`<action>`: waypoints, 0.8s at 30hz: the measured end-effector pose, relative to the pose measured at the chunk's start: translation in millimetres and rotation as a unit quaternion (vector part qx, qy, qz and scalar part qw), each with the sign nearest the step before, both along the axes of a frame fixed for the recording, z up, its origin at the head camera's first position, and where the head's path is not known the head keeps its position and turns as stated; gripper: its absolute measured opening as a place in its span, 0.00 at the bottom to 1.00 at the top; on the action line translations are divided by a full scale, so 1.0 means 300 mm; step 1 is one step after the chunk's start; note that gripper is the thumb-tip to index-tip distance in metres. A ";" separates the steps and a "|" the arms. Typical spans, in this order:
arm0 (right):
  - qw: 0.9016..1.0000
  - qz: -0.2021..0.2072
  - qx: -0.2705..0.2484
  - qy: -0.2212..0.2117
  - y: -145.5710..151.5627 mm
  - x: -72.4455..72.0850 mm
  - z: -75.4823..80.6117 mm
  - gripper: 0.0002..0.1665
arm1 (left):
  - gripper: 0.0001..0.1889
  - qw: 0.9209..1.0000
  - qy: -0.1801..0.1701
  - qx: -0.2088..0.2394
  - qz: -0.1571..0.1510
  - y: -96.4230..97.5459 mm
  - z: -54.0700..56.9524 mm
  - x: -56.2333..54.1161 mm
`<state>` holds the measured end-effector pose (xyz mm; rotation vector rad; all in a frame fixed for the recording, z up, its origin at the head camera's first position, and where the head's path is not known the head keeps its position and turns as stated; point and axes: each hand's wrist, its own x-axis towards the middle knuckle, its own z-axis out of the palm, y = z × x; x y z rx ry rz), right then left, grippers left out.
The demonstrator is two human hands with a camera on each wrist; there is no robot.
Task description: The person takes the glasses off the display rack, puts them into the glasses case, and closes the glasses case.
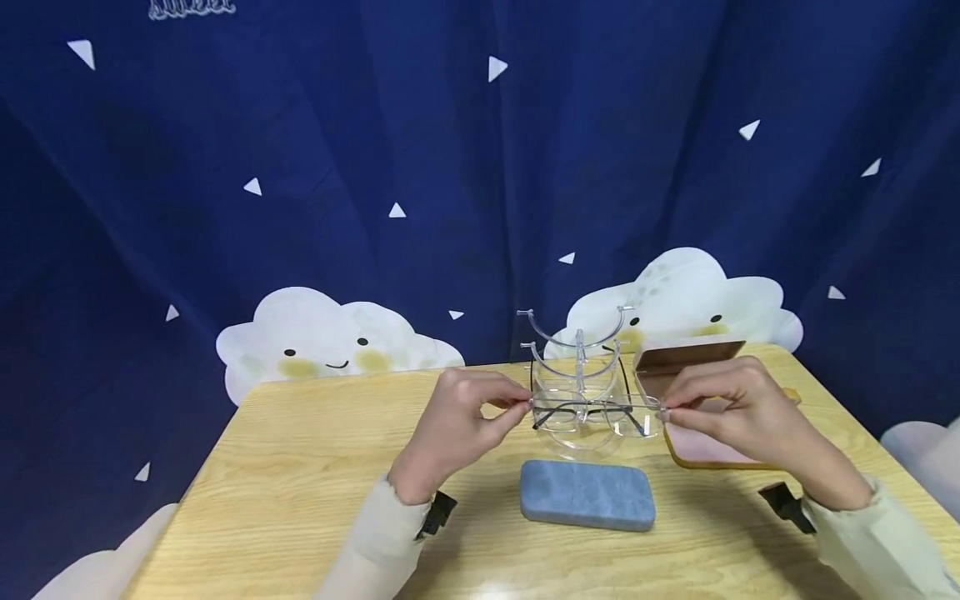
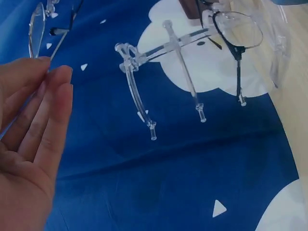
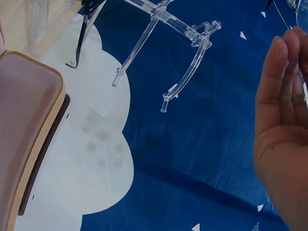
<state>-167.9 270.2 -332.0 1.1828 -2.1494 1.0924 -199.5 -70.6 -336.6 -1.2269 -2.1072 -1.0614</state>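
Both hands hold a pair of thin-rimmed eyeglasses [image 1: 634, 419] in front of a clear display stand [image 1: 580, 340]. My left hand [image 1: 467, 422] pinches their left end between thumb and fingertips. At the right end, the thumb and fingers of my right hand [image 1: 742, 410] pinch the frame. One lens [image 2: 36, 30] rises above the left fingertips in the left wrist view. A second, dark-framed pair of glasses [image 2: 238, 72] rests on a lower tier of the stand. Clear lenses and clear plastic overlap in the head view, so exact contact there is hard to tell.
A blue glasses case [image 1: 587, 495] lies closed on the wooden table [image 1: 315, 467], in front of the stand. An opened pink case [image 1: 705, 446] with a brown-lined lid [image 1: 678, 357] lies to the right, partly behind my right hand. A dark blue curtain [image 1: 450, 167] hangs behind.
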 end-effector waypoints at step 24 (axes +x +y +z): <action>0.998 0.036 0.019 -0.041 0.032 -0.008 -0.006 0.31 | 0.05 0.965 -0.219 0.023 -0.144 -0.005 -0.014 -0.002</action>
